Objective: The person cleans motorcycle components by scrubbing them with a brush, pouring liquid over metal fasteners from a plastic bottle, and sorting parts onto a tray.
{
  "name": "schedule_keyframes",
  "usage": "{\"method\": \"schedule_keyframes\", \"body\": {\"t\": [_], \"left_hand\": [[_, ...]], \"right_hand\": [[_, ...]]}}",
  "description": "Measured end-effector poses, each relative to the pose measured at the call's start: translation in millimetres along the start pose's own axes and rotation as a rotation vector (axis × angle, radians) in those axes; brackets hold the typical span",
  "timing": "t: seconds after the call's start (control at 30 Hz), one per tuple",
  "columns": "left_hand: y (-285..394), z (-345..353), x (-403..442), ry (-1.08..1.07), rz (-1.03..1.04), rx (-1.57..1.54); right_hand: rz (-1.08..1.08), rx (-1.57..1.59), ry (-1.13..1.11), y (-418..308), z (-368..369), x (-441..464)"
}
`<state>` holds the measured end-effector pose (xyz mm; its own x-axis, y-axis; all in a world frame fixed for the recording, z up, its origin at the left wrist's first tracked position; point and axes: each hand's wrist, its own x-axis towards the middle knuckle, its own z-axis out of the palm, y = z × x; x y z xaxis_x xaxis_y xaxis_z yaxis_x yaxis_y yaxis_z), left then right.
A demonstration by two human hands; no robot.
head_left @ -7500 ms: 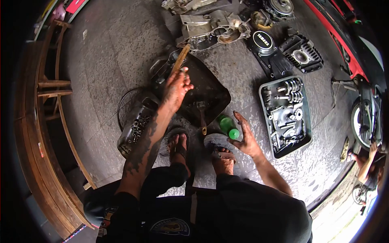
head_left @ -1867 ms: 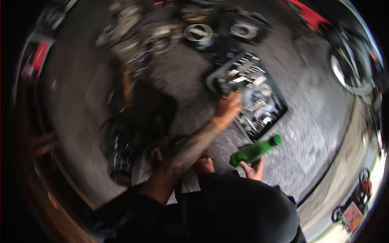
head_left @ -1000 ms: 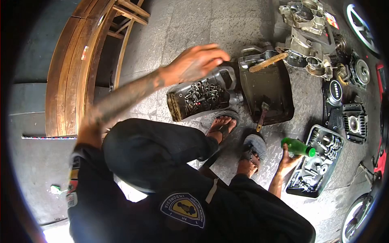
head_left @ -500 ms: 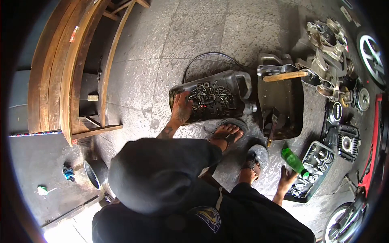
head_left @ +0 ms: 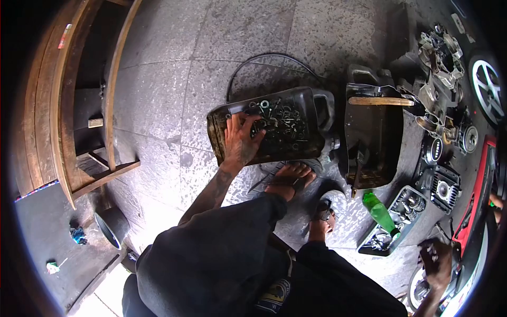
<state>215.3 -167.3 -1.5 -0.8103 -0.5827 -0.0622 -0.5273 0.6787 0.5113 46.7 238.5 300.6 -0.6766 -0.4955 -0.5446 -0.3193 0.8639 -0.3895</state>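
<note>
My left hand (head_left: 242, 141) is over the near-left part of a cut-open black jerry can (head_left: 214, 134), lying on its side like a tray. Its fingers are spread among loose bolts, nuts and washers (head_left: 285, 121), and no part shows lifted in them. Far to the right, beside the motorcycle, my right hand (head_left: 437, 264) is raised with curled fingers. Something dark seems to be in it, too shadowed to name. Left of that hand, a green bottle (head_left: 379, 211) lies across a tray (head_left: 364, 245) of gears and metal parts.
A second cut-open can (head_left: 393, 169) has a wooden handle (head_left: 381, 101) across it and a brush (head_left: 357, 174) inside. Engine castings (head_left: 441, 61) and a finned cylinder part (head_left: 446, 188) lie at right. A wooden bench (head_left: 45, 116) stands left. Another person's hand (head_left: 496, 203) shows at the right edge.
My right hand has left the tray by the green bottle and moved right, toward the motorcycle. My left hand has shifted further in over the bolts, its fingers spreading. The view has turned slightly.
</note>
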Motion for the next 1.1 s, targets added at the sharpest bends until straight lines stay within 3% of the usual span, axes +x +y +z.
{"method": "schedule_keyframes", "body": {"t": [0.1,0.23,0.43,0.57,0.63,0.77,0.83,1.1], "left_hand": [[2.0,4.8,-0.7,-0.008,0.004,-0.004],[-4.3,4.8,-3.7,0.031,0.005,-0.016],[-21.8,-6.9,-13.1,0.059,-0.015,-0.076],[-26.6,-16.4,-11.5,0.015,-0.05,-0.098],[-22.8,-21.6,-8.3,-0.088,-0.283,-0.401],[-32.1,-27.1,-2.3,-0.078,-0.197,-0.34],[-35.1,-34.3,2.4,-0.207,-0.119,-0.093],[-16.0,-48.5,16.8,-0.279,-0.27,-0.243]], "right_hand": [[-0.331,-0.171,0.0,-50.3,8.0,55.0],[-0.42,-0.025,-0.102,-91.9,54.9,118.8],[-0.546,0.14,0.028,-99.0,145.9,180.3],[-0.517,0.29,0.077,-125.6,208.3,207.5],[-0.509,0.352,0.12,-126.4,228.9,221.9],[-0.349,0.285,0.121,-122.7,252.5,239.5],[-0.333,0.272,0.139,-121.3,257.8,244.7],[-0.29,0.122,0.211,-137.1,272.8,269.1]]}}
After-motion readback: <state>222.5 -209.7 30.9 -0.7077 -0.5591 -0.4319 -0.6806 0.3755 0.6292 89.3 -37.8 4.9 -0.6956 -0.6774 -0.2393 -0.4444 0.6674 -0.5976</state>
